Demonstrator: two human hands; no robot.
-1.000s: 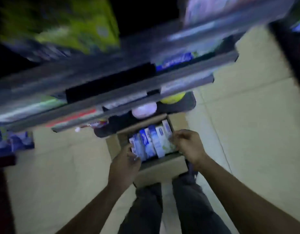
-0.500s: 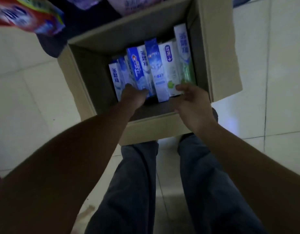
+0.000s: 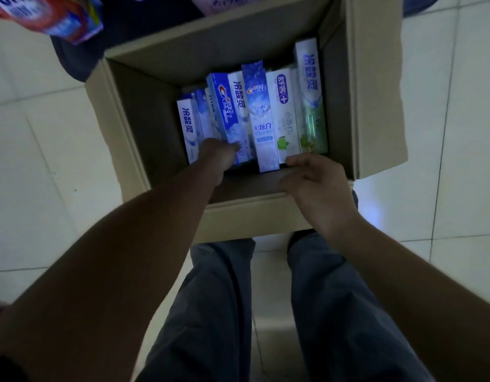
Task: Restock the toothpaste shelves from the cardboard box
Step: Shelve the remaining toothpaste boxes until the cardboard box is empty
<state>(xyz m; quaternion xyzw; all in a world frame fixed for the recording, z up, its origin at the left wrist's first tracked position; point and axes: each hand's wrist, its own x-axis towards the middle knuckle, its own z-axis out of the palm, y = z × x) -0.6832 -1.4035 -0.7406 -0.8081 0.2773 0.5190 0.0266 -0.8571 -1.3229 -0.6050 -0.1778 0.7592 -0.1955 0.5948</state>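
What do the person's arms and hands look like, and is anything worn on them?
Both forearms are bare; no sleeve shows. The left hand and the right hand wear no gloves, and no watch, ring or bracelet shows. Dim light hides finer marks.

Matt brown cardboard box (image 3: pixel 166 150), glossy printed toothpaste cartons (image 3: pixel 261 117), smooth floor tiles (image 3: pixel 45 161).

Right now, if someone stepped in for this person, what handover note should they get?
Left hand: reaching into the cardboard box, fingers at the near ends of the blue toothpaste cartons; grip hidden.
Right hand: relaxed, empty, fingertips by the green-and-white cartons.
Box on the tiled floor, flaps open, one row of cartons inside.
No carton lifted out yet; shelves out of view.
To do: pull cartons, shelve them.
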